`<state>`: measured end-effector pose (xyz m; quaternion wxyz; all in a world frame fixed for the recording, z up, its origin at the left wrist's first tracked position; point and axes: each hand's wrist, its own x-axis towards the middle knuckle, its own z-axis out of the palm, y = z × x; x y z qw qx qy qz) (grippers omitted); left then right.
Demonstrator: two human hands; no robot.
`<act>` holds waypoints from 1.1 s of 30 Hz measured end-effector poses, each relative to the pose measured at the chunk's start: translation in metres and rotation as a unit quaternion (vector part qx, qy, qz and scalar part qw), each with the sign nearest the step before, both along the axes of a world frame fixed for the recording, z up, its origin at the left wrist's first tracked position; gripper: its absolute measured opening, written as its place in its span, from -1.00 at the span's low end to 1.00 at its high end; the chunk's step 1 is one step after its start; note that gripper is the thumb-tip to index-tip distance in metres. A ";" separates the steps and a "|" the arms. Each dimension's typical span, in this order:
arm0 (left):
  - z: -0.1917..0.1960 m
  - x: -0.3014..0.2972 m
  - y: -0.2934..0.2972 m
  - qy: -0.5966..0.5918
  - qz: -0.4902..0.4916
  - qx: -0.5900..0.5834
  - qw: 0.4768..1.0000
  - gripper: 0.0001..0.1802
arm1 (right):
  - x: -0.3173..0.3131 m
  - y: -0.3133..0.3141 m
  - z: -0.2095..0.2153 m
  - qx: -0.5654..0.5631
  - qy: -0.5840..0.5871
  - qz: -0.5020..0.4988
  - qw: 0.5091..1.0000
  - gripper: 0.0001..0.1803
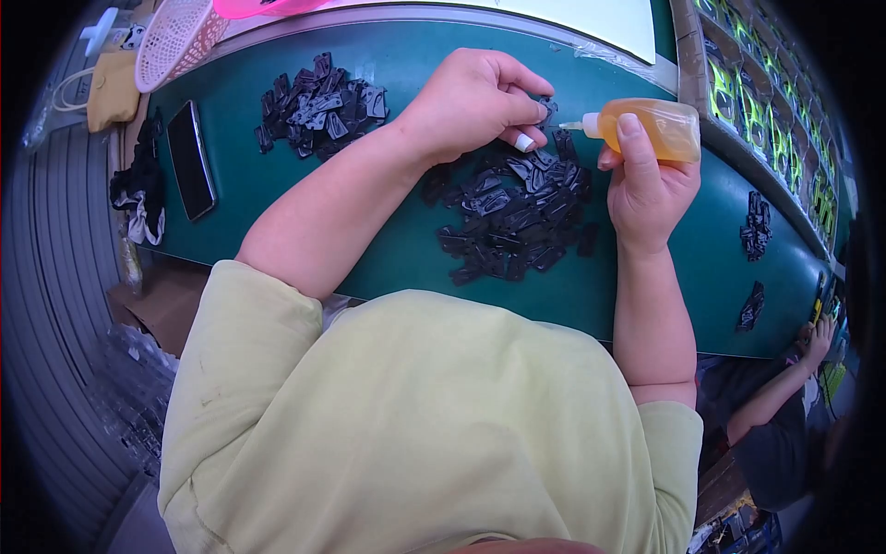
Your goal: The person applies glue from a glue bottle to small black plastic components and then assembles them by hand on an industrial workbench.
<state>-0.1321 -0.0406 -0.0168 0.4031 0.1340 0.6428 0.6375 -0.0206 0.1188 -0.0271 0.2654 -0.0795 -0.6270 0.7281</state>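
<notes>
My left hand (484,106) is closed in a pinch on a small black plastic piece (548,109), partly hidden by the fingers. White tape wraps one fingertip of that hand. In my right hand (651,185) is a soft squeeze bottle (653,127) of amber liquid, tipped on its side. Its thin nozzle points left, close to the held piece; whether they touch I cannot tell. Below both hands lies a loose heap of black plastic pieces (512,222). A second heap of similar pieces (323,106) is left of my left forearm.
A phone (191,162) lies on the green table (406,249) at left, near a dark cloth (138,185). Pink baskets (177,42) stand far left. Box trays with yellow-green items (771,102) line the right. Small black stacks (755,226) sit at right, near another person's hand (817,342).
</notes>
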 end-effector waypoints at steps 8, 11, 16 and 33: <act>0.000 0.000 -0.001 0.002 -0.003 -0.005 1.000 -0.70 | -0.001 -0.002 0.000 -0.003 -0.013 0.000 1.000 -0.70; 0.000 0.000 0.000 -0.001 -0.003 -0.003 1.000 -0.70 | -0.001 -0.002 0.000 0.005 -0.018 0.001 1.000 -0.70; 0.001 -0.001 0.000 0.004 0.000 -0.003 1.000 -0.70 | -0.003 -0.001 0.003 0.018 -0.023 -0.008 1.000 -0.73; 0.039 -0.049 0.104 0.507 0.011 -0.215 0.835 -0.81 | 0.000 0.038 0.014 -0.212 0.050 -0.097 0.971 -0.81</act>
